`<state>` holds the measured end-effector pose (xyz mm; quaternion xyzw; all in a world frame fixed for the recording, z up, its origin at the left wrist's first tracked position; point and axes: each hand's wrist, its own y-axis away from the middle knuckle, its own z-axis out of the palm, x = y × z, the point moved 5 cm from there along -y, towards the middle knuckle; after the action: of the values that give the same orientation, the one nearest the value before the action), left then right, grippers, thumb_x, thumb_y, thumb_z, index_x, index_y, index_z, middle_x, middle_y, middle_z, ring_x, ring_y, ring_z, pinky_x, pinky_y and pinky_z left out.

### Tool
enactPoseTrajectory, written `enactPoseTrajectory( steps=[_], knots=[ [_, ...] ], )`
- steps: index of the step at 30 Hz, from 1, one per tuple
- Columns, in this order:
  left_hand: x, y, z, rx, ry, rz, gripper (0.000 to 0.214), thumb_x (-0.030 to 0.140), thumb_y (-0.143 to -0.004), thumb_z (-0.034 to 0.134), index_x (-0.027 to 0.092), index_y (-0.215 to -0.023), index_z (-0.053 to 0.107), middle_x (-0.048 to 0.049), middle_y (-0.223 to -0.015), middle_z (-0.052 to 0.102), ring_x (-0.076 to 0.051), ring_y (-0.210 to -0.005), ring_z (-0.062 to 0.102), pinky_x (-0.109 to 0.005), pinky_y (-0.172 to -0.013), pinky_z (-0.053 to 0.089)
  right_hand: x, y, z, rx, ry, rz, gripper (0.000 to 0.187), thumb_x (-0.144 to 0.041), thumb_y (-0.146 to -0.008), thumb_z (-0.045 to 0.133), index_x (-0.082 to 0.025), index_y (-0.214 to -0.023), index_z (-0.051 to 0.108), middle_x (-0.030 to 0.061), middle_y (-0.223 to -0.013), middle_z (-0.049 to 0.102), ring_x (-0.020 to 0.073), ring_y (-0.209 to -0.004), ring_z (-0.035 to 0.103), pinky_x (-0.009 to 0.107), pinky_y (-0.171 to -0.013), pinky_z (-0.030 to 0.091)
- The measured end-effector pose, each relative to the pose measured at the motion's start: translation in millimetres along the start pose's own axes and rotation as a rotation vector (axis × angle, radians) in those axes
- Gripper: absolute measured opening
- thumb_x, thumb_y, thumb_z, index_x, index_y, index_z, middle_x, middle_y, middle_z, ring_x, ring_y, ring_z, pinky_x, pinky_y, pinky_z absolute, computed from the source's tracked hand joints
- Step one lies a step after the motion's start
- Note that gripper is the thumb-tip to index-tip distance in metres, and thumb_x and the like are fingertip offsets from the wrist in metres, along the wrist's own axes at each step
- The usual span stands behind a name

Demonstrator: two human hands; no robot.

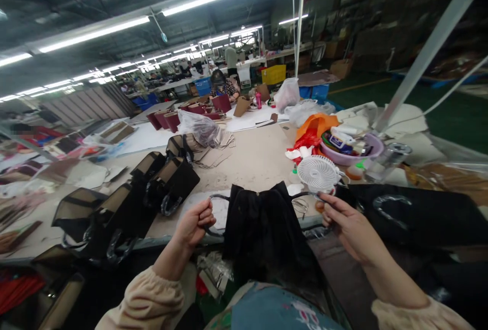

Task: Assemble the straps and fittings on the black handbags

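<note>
A black handbag (263, 223) hangs in front of me at the table's near edge, its top toward the table. My left hand (196, 219) is closed round one of its looped handles, on the left side. On the right, my right hand (345, 220) pinches the other handle with thumb and fingers. Both handles are pulled out sideways from the bag. A small clasp shows at the middle of its top edge. The lower part of the bag is dark and hard to make out.
Several black bags with beige linings (173, 180) stand on the left. A white fan (317, 172) and a purple basin (375, 152) of supplies sit at the right. Another black bag (423, 213) lies there too. Maroon pieces (171, 120) and a person (224, 88) are farther back.
</note>
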<state>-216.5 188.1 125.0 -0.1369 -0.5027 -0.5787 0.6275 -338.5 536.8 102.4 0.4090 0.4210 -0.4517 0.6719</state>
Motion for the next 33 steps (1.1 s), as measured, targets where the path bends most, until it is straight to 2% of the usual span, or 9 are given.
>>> enactPoseTrajectory(
  steps=[6,9,12,15,20,24,28,30,33],
  knots=[
    [11.7,-5.0,2.1,-0.129,-0.217,0.171,0.021,0.032,-0.081,0.058,0.013,-0.073,0.055,0.01,-0.045,0.029,-0.002,-0.038,0.026,-0.019,-0.054,0.039,-8.8,2.4,25.9,0.046,0.098,-0.173,0.042,-0.039,-0.069,0.069,-0.025,-0.109,0.063,0.0029,-0.09,0.063,0.0114,-0.065,0.05,0.027,-0.063,0.045],
    [23.9,-23.5,-11.1,-0.132,-0.362,0.322,0.02,0.033,-0.08,0.059,0.013,-0.08,0.059,0.0062,-0.05,0.042,-0.005,-0.047,0.038,-0.023,-0.065,0.042,-10.3,10.4,68.1,-0.035,0.339,-0.329,0.035,-0.038,-0.076,0.061,-0.027,-0.109,0.064,0.0054,-0.104,0.063,0.0179,-0.081,0.056,0.033,-0.076,0.047],
    [37.9,-52.0,-39.5,-0.082,-0.54,0.441,0.021,0.032,-0.075,0.061,0.012,-0.082,0.062,0.0004,-0.063,0.054,-0.011,-0.063,0.049,-0.025,-0.073,0.04,20.7,17.8,133.7,-0.395,0.557,-0.391,0.031,-0.035,-0.078,0.057,-0.027,-0.106,0.067,0.0069,-0.108,0.063,0.025,-0.104,0.053,0.04,-0.092,0.041],
    [38.1,-87.5,-78.8,-0.003,-0.805,0.387,0.017,0.025,-0.07,0.061,0.013,-0.081,0.061,-0.0014,-0.071,0.058,-0.014,-0.072,0.053,-0.024,-0.071,0.04,81.7,20.1,193.1,-0.83,0.718,-0.259,0.042,-0.029,-0.075,0.059,-0.026,-0.117,0.06,0.0074,-0.119,0.059,0.0255,-0.112,0.051,0.039,-0.099,0.035],
    [14.1,-132.7,-139.2,0.094,-0.994,0.251,0.02,0.011,-0.062,0.061,0.015,-0.082,0.059,0.0028,-0.064,0.053,-0.012,-0.064,0.05,-0.023,-0.063,0.039,159.4,7.3,253.7,-1.121,0.847,-0.041,0.072,-0.026,-0.061,0.068,-0.025,-0.13,0.046,0.0077,-0.136,0.044,0.026,-0.122,0.042,0.034,-0.103,0.03],
    [1.9,-156.5,-161.2,0.094,-1.076,0.243,0.047,0.012,-0.062,0.064,0.014,-0.109,0.056,-0.0016,-0.077,0.058,-0.014,-0.07,0.053,-0.026,-0.068,0.041,185.7,-14.3,286.8,-1.15,0.959,0.0,0.077,-0.034,-0.062,0.069,-0.023,-0.133,0.042,0.0092,-0.131,0.049,0.0251,-0.117,0.046,0.032,-0.099,0.034],
    [5.5,-175.7,-156.7,0.0,-1.255,0.392,0.056,0.028,-0.062,0.071,0.02,-0.116,0.057,-0.0065,-0.098,0.059,-0.021,-0.09,0.055,-0.032,-0.082,0.043,203.3,-34.4,304.1,-1.153,1.058,0.091,0.078,-0.036,-0.065,0.066,-0.02,-0.136,0.038,0.0116,-0.131,0.049,0.0257,-0.115,0.049,0.033,-0.098,0.036],
    [8.1,-183.7,-150.8,-0.028,-1.313,0.45,0.055,0.032,-0.062,0.071,0.021,-0.114,0.059,-0.0068,-0.101,0.059,-0.021,-0.093,0.055,-0.032,-0.083,0.044,201.9,-40.6,307.8,-1.121,1.072,0.104,0.074,-0.033,-0.068,0.064,-0.019,-0.135,0.038,0.0114,-0.129,0.052,0.0248,-0.112,0.052,0.033,-0.095,0.039],
    [7.8,-195.2,-140.4,-0.144,-1.326,0.499,0.044,0.021,-0.067,0.064,0.024,-0.111,0.062,-0.004,-0.1,0.063,-0.019,-0.092,0.057,-0.029,-0.083,0.045,178.5,-48.0,308.6,-0.972,1.06,-0.018,0.05,-0.027,-0.076,0.057,-0.021,-0.125,0.052,0.0074,-0.111,0.064,0.0208,-0.097,0.06,0.03,-0.087,0.045]
  ],
)
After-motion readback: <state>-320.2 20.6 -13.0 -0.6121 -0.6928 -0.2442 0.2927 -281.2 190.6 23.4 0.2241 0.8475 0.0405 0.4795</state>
